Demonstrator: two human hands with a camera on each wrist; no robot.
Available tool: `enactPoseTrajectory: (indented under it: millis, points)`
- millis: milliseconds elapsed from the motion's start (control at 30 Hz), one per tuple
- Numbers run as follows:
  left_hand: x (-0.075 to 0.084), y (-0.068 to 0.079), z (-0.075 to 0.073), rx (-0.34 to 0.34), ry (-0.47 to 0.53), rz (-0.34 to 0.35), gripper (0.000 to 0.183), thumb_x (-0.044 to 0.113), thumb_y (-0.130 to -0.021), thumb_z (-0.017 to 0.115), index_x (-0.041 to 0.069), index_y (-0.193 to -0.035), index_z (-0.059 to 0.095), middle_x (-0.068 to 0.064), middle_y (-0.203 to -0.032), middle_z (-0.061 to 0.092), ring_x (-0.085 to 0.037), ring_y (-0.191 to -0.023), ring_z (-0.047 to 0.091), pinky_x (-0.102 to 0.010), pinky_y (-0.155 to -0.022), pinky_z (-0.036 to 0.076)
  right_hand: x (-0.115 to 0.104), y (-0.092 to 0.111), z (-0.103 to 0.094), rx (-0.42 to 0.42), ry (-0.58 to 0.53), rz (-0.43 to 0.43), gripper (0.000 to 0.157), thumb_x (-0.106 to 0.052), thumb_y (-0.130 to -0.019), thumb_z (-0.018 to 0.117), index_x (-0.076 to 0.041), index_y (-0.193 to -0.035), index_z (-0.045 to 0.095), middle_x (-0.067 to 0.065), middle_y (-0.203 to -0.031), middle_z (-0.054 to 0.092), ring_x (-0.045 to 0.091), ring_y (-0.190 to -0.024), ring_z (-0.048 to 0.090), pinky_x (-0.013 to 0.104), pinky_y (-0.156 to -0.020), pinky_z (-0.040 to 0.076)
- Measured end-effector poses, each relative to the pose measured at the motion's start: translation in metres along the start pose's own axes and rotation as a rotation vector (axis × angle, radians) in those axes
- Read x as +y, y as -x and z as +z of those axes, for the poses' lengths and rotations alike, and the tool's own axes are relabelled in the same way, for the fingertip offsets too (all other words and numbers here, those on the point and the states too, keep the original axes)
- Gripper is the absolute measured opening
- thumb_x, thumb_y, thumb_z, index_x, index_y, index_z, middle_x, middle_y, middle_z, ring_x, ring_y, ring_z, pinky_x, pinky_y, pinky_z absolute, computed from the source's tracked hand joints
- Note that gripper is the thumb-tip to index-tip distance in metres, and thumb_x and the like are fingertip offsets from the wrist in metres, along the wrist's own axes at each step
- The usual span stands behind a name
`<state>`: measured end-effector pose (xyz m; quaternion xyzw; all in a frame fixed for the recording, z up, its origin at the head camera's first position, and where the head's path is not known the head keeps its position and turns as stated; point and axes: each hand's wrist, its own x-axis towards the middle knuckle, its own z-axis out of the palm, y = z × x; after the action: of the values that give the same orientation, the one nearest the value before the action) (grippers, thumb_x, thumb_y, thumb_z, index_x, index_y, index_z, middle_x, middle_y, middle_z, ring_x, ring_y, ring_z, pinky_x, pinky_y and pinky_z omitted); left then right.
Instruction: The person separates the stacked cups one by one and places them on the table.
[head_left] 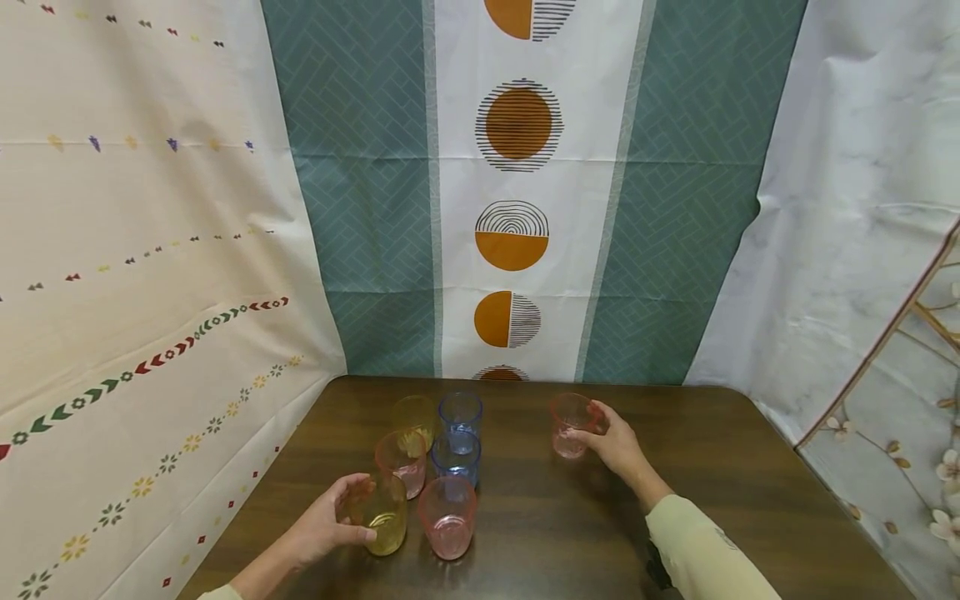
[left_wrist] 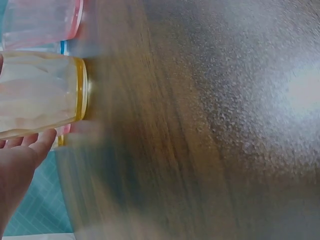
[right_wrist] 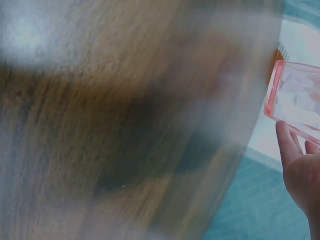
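Observation:
At the front left of the table, my left hand (head_left: 324, 523) grips a clear yellow tumbler (head_left: 387, 525), thumb on the near side and fingers around the far side. The left wrist view has this yellow tumbler (left_wrist: 42, 95) at its left edge. Further back and to the right, my right hand (head_left: 621, 450) holds a clear pink tumbler (head_left: 568, 440) between thumb and fingers. In the right wrist view the pink tumbler (right_wrist: 297, 95) is partly cut off at the right edge. Just right of the yellow tumbler stands another pink tumbler (head_left: 448, 521).
Behind the left hand stand a pink tumbler (head_left: 402, 467), a second yellow tumbler (head_left: 414, 417) and two blue tumblers, one nearer (head_left: 456, 458) and one farther (head_left: 461, 410), close together. The brown wooden table (head_left: 570, 533) ends at a patterned curtain (head_left: 378, 250).

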<state>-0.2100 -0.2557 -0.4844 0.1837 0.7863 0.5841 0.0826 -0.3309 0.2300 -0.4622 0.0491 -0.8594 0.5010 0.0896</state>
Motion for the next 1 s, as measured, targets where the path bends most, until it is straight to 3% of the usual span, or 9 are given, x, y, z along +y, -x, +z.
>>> enactPoseTrajectory:
  millis: [333, 600, 733, 1000]
  points:
    - [-0.003, -0.001, 0.002, 0.005, -0.023, -0.013, 0.085, 0.011, -0.087, 0.075, -0.011, -0.147, 0.019, -0.036, -0.147, 0.031, -0.057, -0.137, 0.023, -0.072, -0.103, 0.029, -0.025, 0.020, 0.010, -0.019, -0.128, -0.020, 0.085, -0.025, -0.079, 0.086, -0.002, -0.147, 0.041, 0.018, -0.143, 0.050, 0.035, -0.122, 0.054, 0.034, -0.085, 0.053]
    - [-0.002, 0.003, -0.001, -0.001, -0.039, -0.011, 0.086, 0.011, -0.088, 0.075, -0.011, -0.148, 0.017, -0.036, -0.148, 0.030, -0.058, -0.137, 0.023, -0.071, -0.103, 0.030, -0.047, 0.036, 0.023, -0.047, -0.152, -0.046, 0.090, -0.022, -0.079, 0.086, -0.001, -0.150, 0.035, 0.016, -0.142, 0.052, 0.035, -0.126, 0.052, 0.039, -0.090, 0.053]
    - [-0.002, 0.004, -0.001, 0.001, -0.039, -0.016, 0.086, 0.012, -0.088, 0.075, -0.011, -0.148, 0.017, -0.036, -0.148, 0.030, -0.057, -0.137, 0.023, -0.072, -0.102, 0.029, -0.051, 0.043, 0.028, -0.041, -0.111, -0.052, 0.085, -0.020, -0.077, 0.087, -0.002, -0.148, 0.042, 0.015, -0.139, 0.055, 0.034, -0.123, 0.056, 0.039, -0.088, 0.054]
    - [-0.003, 0.001, -0.001, -0.004, -0.060, -0.005, 0.085, 0.011, -0.088, 0.074, -0.013, -0.147, 0.018, -0.037, -0.148, 0.032, -0.056, -0.137, 0.026, -0.071, -0.102, 0.030, -0.051, 0.050, 0.040, -0.028, -0.142, -0.063, 0.081, -0.013, -0.074, 0.089, 0.000, -0.143, 0.048, 0.019, -0.135, 0.056, 0.039, -0.120, 0.057, 0.043, -0.086, 0.056]
